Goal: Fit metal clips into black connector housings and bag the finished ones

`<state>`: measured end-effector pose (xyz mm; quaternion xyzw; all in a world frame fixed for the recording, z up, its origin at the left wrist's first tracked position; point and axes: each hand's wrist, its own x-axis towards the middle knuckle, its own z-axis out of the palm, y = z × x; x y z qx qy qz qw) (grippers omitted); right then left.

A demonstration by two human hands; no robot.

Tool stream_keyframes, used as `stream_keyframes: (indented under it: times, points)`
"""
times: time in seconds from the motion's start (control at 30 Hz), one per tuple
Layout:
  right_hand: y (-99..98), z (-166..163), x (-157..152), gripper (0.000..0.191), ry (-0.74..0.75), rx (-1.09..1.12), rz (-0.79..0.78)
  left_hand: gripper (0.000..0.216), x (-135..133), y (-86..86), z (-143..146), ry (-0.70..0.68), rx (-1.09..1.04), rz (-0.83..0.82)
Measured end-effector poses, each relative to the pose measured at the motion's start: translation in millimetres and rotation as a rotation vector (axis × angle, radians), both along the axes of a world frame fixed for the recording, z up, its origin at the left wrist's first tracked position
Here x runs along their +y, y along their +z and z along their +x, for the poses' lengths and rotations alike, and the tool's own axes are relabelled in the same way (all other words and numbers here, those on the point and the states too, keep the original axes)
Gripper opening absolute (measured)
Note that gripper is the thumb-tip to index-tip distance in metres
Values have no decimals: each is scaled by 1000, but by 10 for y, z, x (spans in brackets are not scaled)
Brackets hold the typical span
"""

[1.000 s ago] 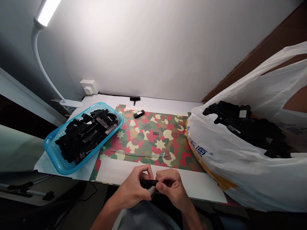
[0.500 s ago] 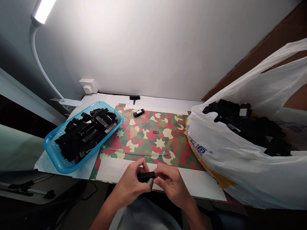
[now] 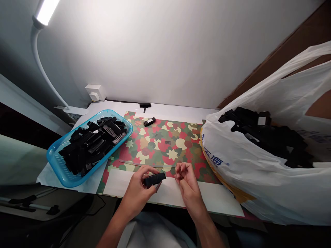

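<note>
My left hand (image 3: 134, 188) is closed round a black oblong plastic part (image 3: 155, 178), thumb below and fingers behind it. To the right, apart from that part, my right hand (image 3: 190, 187) has its fingers curled in; a tiny item may sit between them, too small to name. Just beyond both hands a thin clear strip (image 3: 144, 165) lies across the camouflage-patterned sheet (image 3: 155, 151). Farther back on the sheet are a small dark flat piece (image 3: 168, 142) and a black block with a white label (image 3: 149, 121).
On the left stands a blue basket (image 3: 53, 164) heaped with black plastic parts. A large white plastic bag (image 3: 230, 144) holding more black parts fills the right side. Another black piece (image 3: 145, 105) lies near the wall. A lamp (image 3: 38, 58) rises at the back left.
My right hand has moved away from the black part, to the right and slightly forward, its fingers curling. My left hand has shifted a little forward and tilted the part.
</note>
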<state>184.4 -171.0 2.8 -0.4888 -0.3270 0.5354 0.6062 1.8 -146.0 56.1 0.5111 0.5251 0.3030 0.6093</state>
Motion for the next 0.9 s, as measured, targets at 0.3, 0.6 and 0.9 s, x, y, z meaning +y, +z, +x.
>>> stream_keyframes:
  times: [0.3,0.6,0.9]
  points:
    - [-53,-71,-30,25,12,48,-5,26,28,-71,3,143,-26,93]
    - [31,-59,-40,35,-52,137,-23,28,87,11,-7,183,-160,-39]
    - [66,-55,-39,35,-120,146,-116,29,29,35,8,304,-480,-148]
